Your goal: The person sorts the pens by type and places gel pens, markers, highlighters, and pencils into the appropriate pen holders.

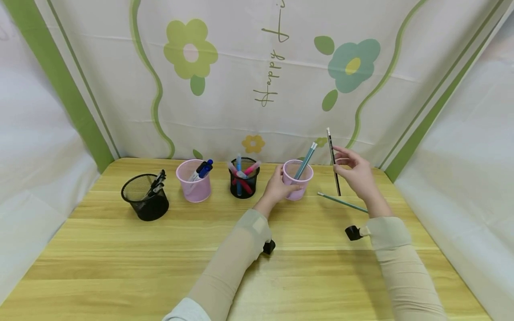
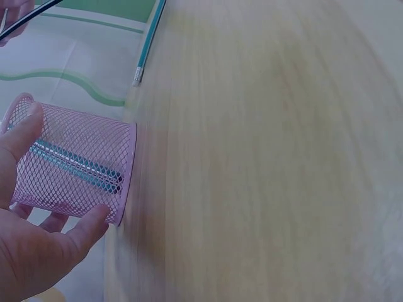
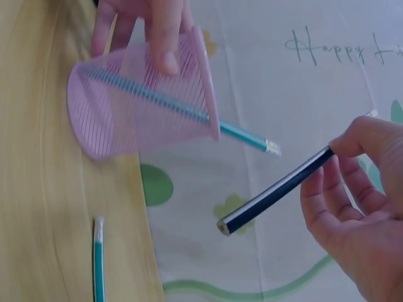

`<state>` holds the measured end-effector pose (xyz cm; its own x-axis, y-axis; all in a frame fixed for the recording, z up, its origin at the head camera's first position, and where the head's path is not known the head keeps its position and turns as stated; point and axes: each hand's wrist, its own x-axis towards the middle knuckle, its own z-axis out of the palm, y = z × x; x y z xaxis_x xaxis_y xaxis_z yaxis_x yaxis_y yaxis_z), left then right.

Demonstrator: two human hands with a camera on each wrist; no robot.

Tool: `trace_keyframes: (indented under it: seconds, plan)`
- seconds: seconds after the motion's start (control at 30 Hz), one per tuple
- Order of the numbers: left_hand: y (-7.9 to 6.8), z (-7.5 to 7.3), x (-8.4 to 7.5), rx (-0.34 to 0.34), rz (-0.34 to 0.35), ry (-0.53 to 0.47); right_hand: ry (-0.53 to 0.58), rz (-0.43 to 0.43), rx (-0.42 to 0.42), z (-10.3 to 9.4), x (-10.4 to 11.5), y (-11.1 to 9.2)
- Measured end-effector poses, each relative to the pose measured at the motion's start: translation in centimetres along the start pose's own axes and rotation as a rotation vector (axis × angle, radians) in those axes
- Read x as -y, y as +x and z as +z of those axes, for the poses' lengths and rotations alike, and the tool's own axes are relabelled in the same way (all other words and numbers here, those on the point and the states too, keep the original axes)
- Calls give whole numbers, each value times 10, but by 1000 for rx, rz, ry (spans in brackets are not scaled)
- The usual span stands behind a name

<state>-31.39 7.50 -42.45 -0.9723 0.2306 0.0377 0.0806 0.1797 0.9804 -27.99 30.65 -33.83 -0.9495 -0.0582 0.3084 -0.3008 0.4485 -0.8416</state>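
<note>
My left hand grips a pink mesh pen cup at the right of the row, fingers and thumb around its wall. Two teal pencils with white eraser ends lean inside it; their lower ends show through the mesh in the left wrist view. To the right of the cup, my right hand pinches a dark striped pencil between thumb and fingers. That pencil hangs nearly upright above the table, eraser end up and apart from the cup. Below it a loose teal pencil lies on the wood.
Left of the held cup stand a black mesh cup with pink and blue pens, a pink cup with blue and black markers, and a black mesh cup with black pens. A printed curtain hangs behind the wooden table.
</note>
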Motion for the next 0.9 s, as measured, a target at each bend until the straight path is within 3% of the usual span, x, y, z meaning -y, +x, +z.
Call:
trace_keyframes:
  seconds: [0.2,0.37,0.57,0.9]
  plan:
    - [-1,0,-2,-3,2,8,321,-33,-100,19,8,6]
    - [-2,1,-3,-5,-3,9,514,-78,-249,39,14,12]
    - [-1,2,-1,-5,7,15,550,-106,-385,58,12,18]
    - [-2,0,-3,-1,5,22,555,8,-392,76,-7,17]
